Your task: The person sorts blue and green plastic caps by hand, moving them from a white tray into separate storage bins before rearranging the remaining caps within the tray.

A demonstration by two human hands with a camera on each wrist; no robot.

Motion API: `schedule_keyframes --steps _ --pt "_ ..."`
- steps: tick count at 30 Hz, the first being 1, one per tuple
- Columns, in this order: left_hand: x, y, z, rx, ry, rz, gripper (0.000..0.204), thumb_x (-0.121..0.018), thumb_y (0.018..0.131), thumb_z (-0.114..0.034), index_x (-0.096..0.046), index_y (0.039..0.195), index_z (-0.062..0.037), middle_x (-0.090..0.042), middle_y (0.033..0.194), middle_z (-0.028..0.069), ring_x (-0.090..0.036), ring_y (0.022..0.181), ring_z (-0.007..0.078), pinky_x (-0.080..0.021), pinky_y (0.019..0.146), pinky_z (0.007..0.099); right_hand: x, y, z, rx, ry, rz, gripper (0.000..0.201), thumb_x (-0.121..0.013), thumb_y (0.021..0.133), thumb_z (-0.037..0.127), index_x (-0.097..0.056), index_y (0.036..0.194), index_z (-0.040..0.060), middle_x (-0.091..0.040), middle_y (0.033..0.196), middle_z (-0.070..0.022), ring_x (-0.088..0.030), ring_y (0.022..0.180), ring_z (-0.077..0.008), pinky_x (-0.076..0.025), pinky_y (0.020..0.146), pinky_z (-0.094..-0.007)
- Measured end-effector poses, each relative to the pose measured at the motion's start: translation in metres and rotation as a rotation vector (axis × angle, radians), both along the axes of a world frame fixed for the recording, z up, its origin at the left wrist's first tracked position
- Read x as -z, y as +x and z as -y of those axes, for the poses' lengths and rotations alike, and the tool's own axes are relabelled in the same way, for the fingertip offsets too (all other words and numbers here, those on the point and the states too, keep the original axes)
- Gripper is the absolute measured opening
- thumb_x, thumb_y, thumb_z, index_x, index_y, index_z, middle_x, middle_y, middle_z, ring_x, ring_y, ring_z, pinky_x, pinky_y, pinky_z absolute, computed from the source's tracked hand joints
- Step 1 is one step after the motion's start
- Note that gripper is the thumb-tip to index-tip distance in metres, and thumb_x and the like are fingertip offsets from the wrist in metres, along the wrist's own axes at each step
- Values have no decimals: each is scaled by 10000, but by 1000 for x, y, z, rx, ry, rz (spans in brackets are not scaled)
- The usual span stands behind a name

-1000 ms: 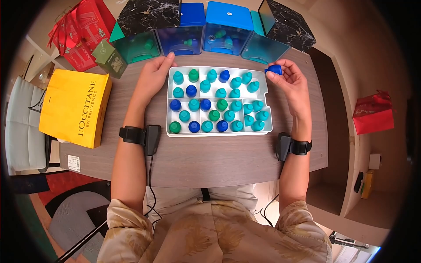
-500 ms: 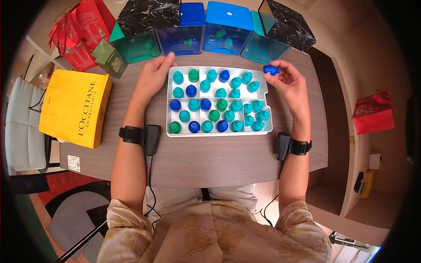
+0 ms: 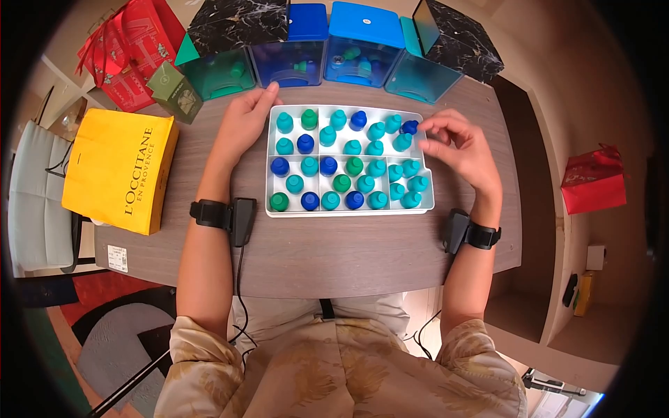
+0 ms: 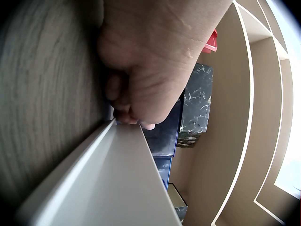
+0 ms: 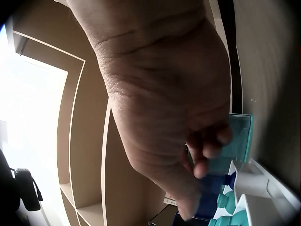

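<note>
A white compartment tray [image 3: 279, 213] holds several small teal, green and dark blue bottles. One dark blue bottle [image 3: 410, 127] is at its far right corner, close by the fingertips of my right hand [image 3: 463, 146]. The thumb and forefinger of that hand are spread apart, and nothing is pinched between them. In the right wrist view, the dark blue bottle [image 5: 229, 180] sits inside the tray's wall, apart from the fingers. At the tray's far left corner my left hand [image 3: 244, 122] holds the edge; in the left wrist view its curled fingers [image 4: 122, 101] meet the tray corner.
Behind the tray stand clear-fronted bins, green [image 3: 216, 73], dark blue [image 3: 287, 66], blue [image 3: 362, 63] and teal [image 3: 425, 80], some with bottles inside. Black marbled boxes [image 3: 237, 24] rest on two. A yellow bag [image 3: 118, 174], green box [image 3: 175, 94] and red bag [image 3: 132, 56] are left.
My right hand has moved the dark blue bottle leftward and down into the tray's far right corner and let go of it. The left hand has stayed in place.
</note>
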State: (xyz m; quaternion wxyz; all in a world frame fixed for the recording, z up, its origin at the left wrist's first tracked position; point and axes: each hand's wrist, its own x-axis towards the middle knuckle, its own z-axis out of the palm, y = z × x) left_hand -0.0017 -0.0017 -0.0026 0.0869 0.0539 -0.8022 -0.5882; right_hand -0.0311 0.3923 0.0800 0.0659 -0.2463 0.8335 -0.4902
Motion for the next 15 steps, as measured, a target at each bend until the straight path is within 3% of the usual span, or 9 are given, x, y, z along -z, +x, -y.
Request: schedule_keyframes --steps 5,8,11,15 --pt "-1 1 -1 -8 0 9 541 -577 1094 -491 -744 921 -6 -672 817 10 -568 821 82 -476 783 263 6 4 -9 -192 119 33 290 -947 768 87 -835 1035 75 -608 1055 31 -544 878 -95 -455 799 -242" --pt "-1 0 -1 -5 9 18 534 -577 1094 -487 -743 925 -9 -669 820 5 -564 823 80 -474 784 262 6 4 -8 -182 136 48 249 -944 775 89 -843 1002 72 -617 1093 20 -566 895 -112 -461 817 -251" --pt "-1 0 -1 1 3 12 527 -576 1095 -483 -740 920 -14 -664 816 -1 -559 821 78 -472 785 261 -2 5 -9 -155 72 115 223 -894 856 89 -814 1060 46 -643 1116 -7 -623 963 -122 -502 872 -272" --pt "-3 1 -2 1 11 20 522 -577 1096 -480 -738 915 -19 -661 815 -6 -555 821 76 -471 785 260 3 2 -7 -64 -258 172 232 -750 1011 142 -721 1204 16 -675 1094 -45 -676 1072 -147 -544 925 -293"
